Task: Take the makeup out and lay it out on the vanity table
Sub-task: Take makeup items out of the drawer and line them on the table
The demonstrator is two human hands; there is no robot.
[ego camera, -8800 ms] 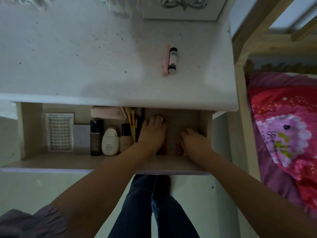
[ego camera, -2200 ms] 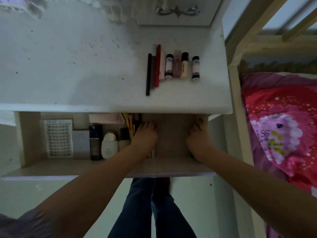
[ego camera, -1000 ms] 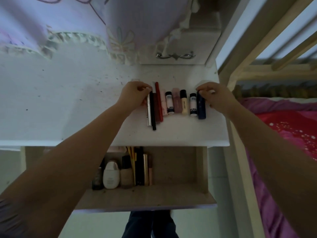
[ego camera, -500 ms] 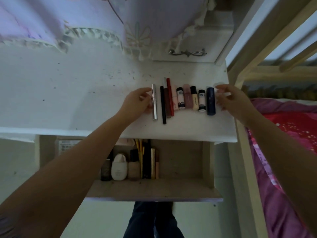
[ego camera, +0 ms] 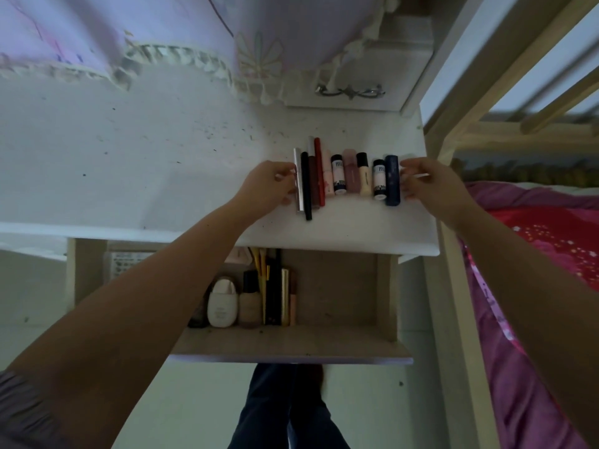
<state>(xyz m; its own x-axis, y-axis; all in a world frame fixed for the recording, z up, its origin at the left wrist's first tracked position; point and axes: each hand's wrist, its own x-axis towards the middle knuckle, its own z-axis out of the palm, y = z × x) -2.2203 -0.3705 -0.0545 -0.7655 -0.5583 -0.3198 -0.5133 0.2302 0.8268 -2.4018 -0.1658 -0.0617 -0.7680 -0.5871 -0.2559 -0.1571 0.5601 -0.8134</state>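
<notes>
A row of several makeup tubes and pencils lies side by side on the white vanity table. At its left end is a silver tube; at its right end, a navy tube. My left hand touches the silver tube's left side with its fingertips. The fingertips of my right hand reach the navy tube's right side. Neither hand lifts anything. Under the table edge the open drawer holds a white bottle, a beige bottle, and black and gold sticks.
A white grid tray sits at the drawer's left, partly hidden by my arm. A small back drawer with a metal handle and a lilac lace-edged cloth stand behind the row. A wooden bed frame with a pink blanket is right.
The silver tube, lying apart half a second ago, now rests against the black pencil. The navy tube sits closer to the row. Earlier both hands brought these up from the drawer.
</notes>
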